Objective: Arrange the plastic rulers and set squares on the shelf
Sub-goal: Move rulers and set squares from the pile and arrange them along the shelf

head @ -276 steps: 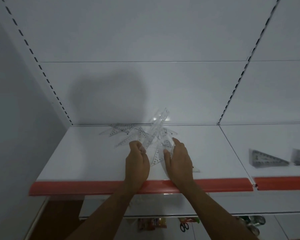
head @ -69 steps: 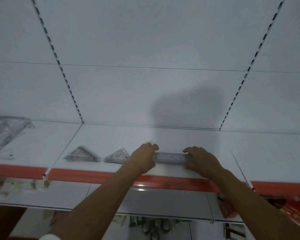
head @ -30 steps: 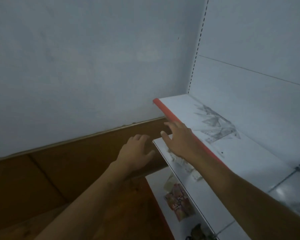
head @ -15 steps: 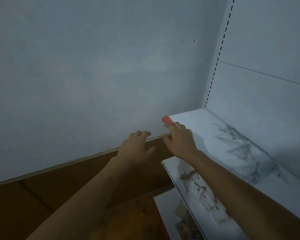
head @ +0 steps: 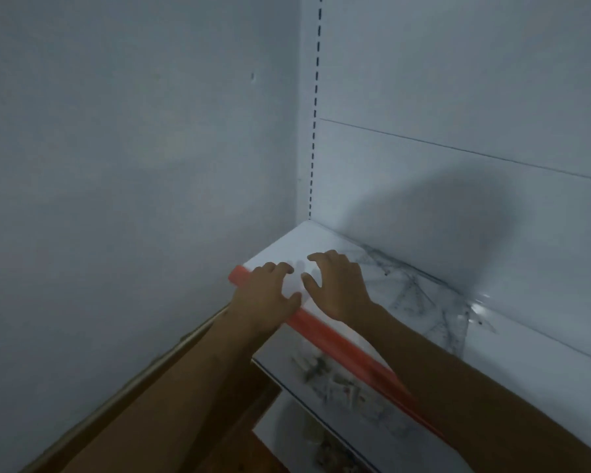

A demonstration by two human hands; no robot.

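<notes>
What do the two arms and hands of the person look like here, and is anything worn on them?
Both forearms are bare up to the bottom edge of the picture: no sleeve shows. The left hand and the right hand wear no gloves. I can see no ring, watch or bracelet, though the picture is dim and slightly blurred, so small items could be missed.
</notes>
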